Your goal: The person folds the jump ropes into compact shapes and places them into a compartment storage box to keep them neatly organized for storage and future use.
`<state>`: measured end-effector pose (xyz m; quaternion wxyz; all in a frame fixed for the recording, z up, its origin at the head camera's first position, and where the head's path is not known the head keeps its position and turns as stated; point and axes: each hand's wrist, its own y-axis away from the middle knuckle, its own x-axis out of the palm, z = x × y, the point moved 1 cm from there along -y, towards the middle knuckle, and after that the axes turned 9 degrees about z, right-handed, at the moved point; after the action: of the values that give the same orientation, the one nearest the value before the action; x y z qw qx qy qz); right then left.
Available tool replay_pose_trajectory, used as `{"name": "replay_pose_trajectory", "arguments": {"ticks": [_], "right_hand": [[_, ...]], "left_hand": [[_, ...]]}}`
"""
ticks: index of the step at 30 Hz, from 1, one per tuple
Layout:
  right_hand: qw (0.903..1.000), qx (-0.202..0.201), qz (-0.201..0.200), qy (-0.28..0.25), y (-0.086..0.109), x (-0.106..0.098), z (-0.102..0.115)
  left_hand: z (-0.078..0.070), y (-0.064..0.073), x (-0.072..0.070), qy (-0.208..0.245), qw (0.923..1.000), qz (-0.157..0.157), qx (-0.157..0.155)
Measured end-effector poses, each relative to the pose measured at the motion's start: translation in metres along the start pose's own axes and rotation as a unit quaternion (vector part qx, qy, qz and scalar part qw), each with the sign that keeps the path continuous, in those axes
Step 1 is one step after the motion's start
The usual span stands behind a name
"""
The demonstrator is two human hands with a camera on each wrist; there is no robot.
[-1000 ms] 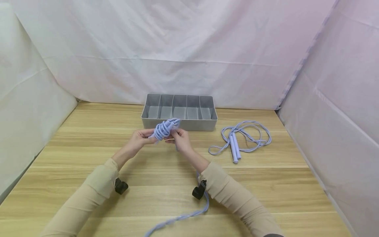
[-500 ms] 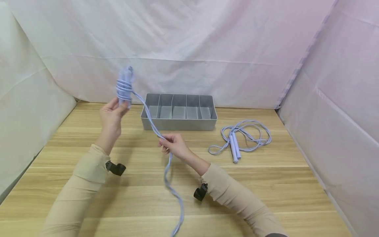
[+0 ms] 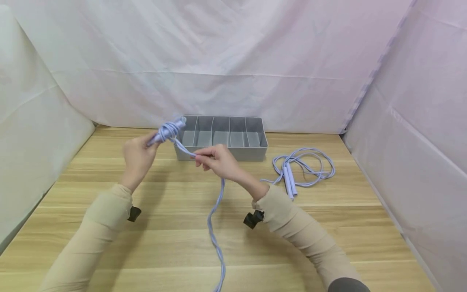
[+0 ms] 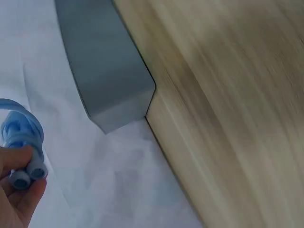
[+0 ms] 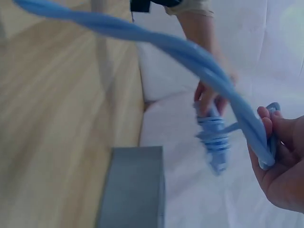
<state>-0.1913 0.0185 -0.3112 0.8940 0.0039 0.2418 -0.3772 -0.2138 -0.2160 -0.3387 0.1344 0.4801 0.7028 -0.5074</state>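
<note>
My left hand (image 3: 140, 156) grips the paired handles of a light-blue jump rope (image 3: 168, 130), raised left of the grey box. Several turns of its cord are wound round the handles, and two handle ends show between thumb and fingers in the left wrist view. My right hand (image 3: 220, 161) pinches the doubled, twisted cord (image 5: 204, 66) a short way to the right. From there the loose tail (image 3: 215, 227) hangs down and runs along the table toward the near edge. In the right wrist view the wound bundle (image 5: 212, 135) is partly blurred.
A grey box (image 3: 237, 153) with several compartments stands at the back of the table, against a white cloth backdrop. A second light-blue jump rope (image 3: 290, 180) lies loosely coiled to the right, its two handles side by side. White cloth walls (image 3: 408, 142) enclose the sides.
The left hand moved from the middle out to the left and up, then tipped the bundle down toward the right. The right hand drew cord out from it, then rose slightly.
</note>
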Motion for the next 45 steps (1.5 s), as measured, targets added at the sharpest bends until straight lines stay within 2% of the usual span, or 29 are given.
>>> {"name": "replay_pose_trajectory", "arguments": {"ticks": [1,3,8,12,16,24,27,31,37,41,45], "right_hand": [[0.9998,-0.007,0.006,0.02,-0.001,-0.004,0.004],[0.9983,-0.016,0.013,0.054,-0.002,-0.01,0.011],[0.9934,-0.024,0.017,0.111,-0.003,-0.021,0.02],[0.9885,-0.046,0.012,0.143,-0.003,-0.028,0.023],[0.9834,-0.075,0.0,0.165,-0.002,-0.037,0.022],[0.9748,-0.127,-0.026,0.181,0.002,-0.059,0.011],[0.9714,-0.137,-0.035,0.191,0.004,-0.067,0.006],[0.97,-0.132,-0.046,0.199,0.006,-0.076,0.002],[0.9669,-0.125,-0.07,0.211,0.006,-0.086,-0.009],[0.9704,-0.119,-0.084,0.193,0.007,-0.09,-0.015],[0.9753,-0.1,-0.088,0.176,0.008,-0.092,-0.021]], "left_hand": [[-0.002,0.003,0.001,-0.023,0.9991,0.017,0.031],[-0.008,0.008,0.003,-0.056,0.9944,0.052,0.073],[-0.025,0.017,0.008,-0.098,0.9793,0.119,0.131],[-0.036,0.025,0.014,-0.122,0.9655,0.14,0.182],[-0.042,0.033,0.02,-0.127,0.9557,0.141,0.225],[-0.053,0.051,0.018,-0.088,0.9469,0.182,0.25],[-0.057,0.056,0.017,-0.07,0.945,0.179,0.265],[-0.061,0.06,0.017,-0.041,0.9437,0.169,0.281],[-0.068,0.061,0.01,0.004,0.9374,0.173,0.302],[-0.072,0.059,0.004,0.045,0.9353,0.173,0.305],[-0.075,0.059,0.001,0.095,0.933,0.181,0.296]]}}
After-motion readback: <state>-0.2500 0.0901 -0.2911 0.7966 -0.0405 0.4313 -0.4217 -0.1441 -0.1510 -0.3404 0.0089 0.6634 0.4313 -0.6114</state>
